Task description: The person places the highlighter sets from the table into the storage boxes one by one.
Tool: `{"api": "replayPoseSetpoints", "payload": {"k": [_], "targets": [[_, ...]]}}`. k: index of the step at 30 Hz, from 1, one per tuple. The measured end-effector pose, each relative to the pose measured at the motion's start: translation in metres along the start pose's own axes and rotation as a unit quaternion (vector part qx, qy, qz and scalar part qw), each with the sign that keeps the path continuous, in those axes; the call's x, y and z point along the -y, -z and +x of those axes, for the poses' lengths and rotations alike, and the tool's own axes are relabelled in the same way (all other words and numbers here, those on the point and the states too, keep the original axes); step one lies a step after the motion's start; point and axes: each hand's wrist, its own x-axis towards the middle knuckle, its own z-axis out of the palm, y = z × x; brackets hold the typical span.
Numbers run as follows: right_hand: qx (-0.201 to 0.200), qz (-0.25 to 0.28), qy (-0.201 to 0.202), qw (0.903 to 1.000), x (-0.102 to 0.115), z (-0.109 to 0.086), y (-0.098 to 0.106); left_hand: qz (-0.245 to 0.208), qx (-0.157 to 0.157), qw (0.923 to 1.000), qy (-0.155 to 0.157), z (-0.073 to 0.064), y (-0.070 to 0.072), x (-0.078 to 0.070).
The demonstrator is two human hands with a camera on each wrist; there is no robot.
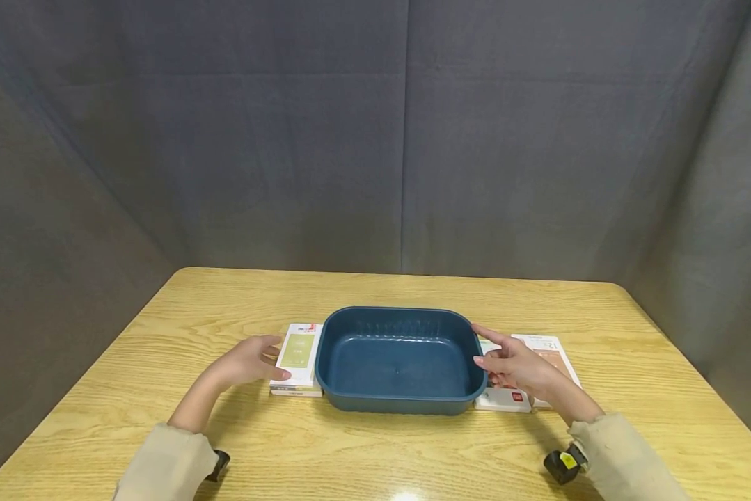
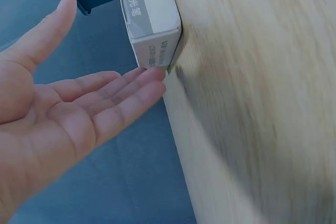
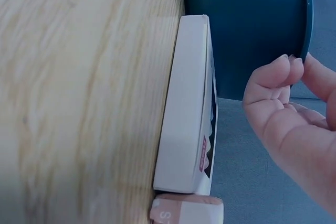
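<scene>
Grip of the right hand (image 1: 513,365) narrow, thumb and fingers holding the rim of a dark-blue, rounded-rectangular plastic tub (image 1: 400,404) at its right end. Right wrist view shows curled fingertips (image 3: 281,69) against the outer wall just under the rim; head view largely hides these but gives the tub's interior.

Left hand (image 1: 250,362): grip wide, thumb spread from fingers, beside a flat white cardboard box with a green panel (image 1: 296,351). Palm and printed box end appear in left wrist view; the green panel in head view only. Contact there: cannot tell.

Tub stands on the pale wood-grain tabletop (image 1: 375,449), about midway between left and right edges, short of the far edge. Toward the right edge: flat white cardboard box with a small red mark (image 1: 505,399), partly under the right hand, then a white box with an orange-brown panel (image 1: 553,358).
</scene>
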Motion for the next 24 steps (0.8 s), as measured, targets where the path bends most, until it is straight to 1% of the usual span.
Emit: {"api": "replayPoseSetpoints", "payload": {"k": [2,4,8,10,13,17,20,24], "targets": [[0.001,-0.002,0.000,1.0000,0.0004,-0.0003,0.0001,-0.006,0.003,0.9999,0.008,0.0001,0.0008,0.0017],[0.000,-0.003,-0.002,1.0000,0.0011,-0.0008,-0.0001,-0.023,0.008,0.9996,0.016,0.0004,0.0011,0.0034],[0.004,-0.006,-0.004,1.0000,0.0016,-0.0009,-0.0004,-0.039,0.023,0.9987,0.025,0.0002,0.0004,0.0068],[0.005,-0.007,-0.005,1.0000,0.0020,-0.0009,-0.0005,-0.042,0.030,0.9984,0.023,0.0001,0.0000,0.0076],[0.004,-0.008,-0.005,0.9999,0.0020,-0.0008,-0.0003,-0.054,0.043,0.9976,0.001,0.0011,0.0001,0.0084],[0.003,-0.012,-0.007,0.9999,0.0018,-0.0008,-0.0002,-0.079,0.073,0.9936,-0.035,0.0031,0.0002,0.0096],[0.003,-0.014,-0.007,0.9999,0.0015,-0.0006,-0.0002,-0.088,0.085,0.9916,-0.041,0.0041,-0.0002,0.0099],[0.005,-0.011,-0.006,0.9999,0.0005,0.0002,0.0005,-0.098,0.092,0.9901,-0.041,0.0049,0.0001,0.0102]]}}
